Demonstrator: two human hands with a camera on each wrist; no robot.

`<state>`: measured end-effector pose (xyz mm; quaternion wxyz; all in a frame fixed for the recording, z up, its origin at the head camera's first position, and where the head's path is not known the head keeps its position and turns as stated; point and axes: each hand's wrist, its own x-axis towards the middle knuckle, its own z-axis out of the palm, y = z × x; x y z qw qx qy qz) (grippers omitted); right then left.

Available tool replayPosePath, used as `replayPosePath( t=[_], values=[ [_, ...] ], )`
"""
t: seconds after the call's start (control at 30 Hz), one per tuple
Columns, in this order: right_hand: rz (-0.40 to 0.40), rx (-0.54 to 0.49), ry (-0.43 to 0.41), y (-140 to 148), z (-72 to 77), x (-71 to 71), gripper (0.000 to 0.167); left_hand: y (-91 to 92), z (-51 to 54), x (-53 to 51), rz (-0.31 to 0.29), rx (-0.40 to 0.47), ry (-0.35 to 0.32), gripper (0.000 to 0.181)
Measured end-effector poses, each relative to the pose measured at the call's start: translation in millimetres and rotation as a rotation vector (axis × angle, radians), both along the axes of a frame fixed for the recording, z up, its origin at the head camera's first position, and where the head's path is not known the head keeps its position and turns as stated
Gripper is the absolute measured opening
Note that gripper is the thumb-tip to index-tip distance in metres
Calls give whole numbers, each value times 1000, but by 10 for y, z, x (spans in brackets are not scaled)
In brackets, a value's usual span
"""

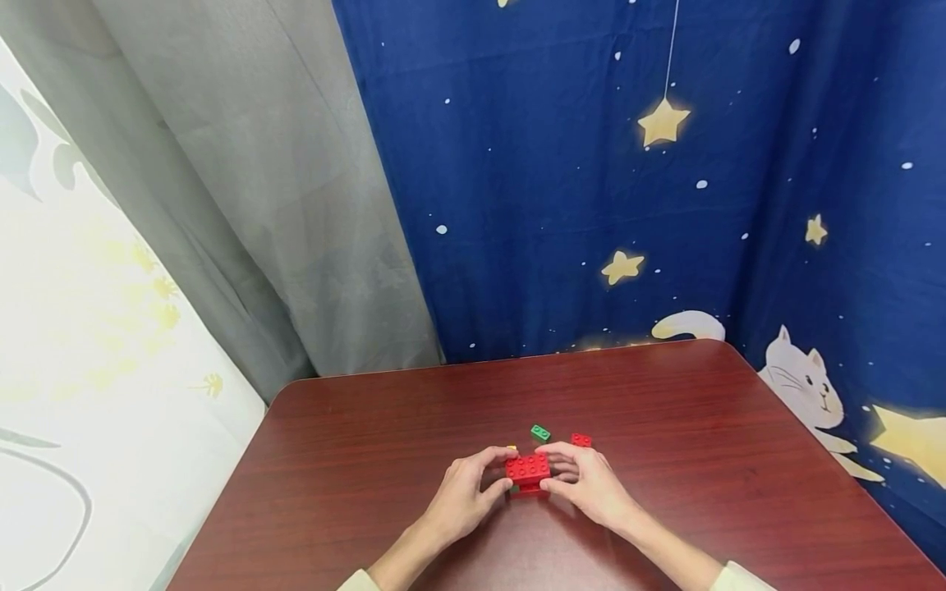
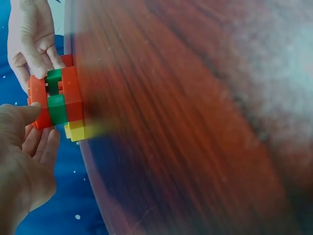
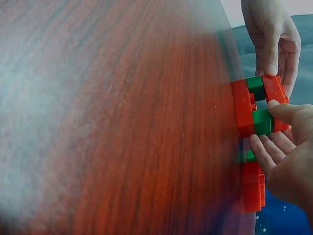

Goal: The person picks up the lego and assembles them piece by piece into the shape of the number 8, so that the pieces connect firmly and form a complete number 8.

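Observation:
Both hands hold the upper red brick [image 1: 528, 468] by its ends, just above the near part of the table. My left hand [image 1: 461, 492] pinches the left end between thumb and fingers. At the right end, the thumb and fingers of my right hand [image 1: 591, 484] grip it. Under this brick, two green bricks [image 2: 57, 109] stand apart with a gap between them. They sit on a lower red brick [image 3: 242, 110] that lies on the table. Whether the upper brick is fully pressed down, I cannot tell.
Behind the stack a loose green brick [image 1: 541, 432] lies on the brown table [image 1: 355, 460], with a red brick [image 1: 581, 440] to its right. A yellow brick [image 2: 75, 131] is close by my left fingers. Curtains [image 1: 547, 205] hang beyond the table's far edge.

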<state>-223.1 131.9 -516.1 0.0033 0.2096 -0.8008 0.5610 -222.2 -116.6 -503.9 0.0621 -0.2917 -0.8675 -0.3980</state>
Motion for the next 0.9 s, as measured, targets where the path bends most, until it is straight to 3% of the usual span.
replayPosePath(
  t=[0.37, 0.7, 0.9],
  values=[
    [-21, -5, 30, 5, 1, 7, 41, -8, -51, 19, 4, -22, 48, 40],
    [-33, 1, 56, -10, 20, 16, 41, -1, -51, 24, -21, 75, -38, 45],
    [-16, -2, 50, 4, 34, 18, 43, -4, -60, 8, 22, 169, -113, 40]
  ],
)
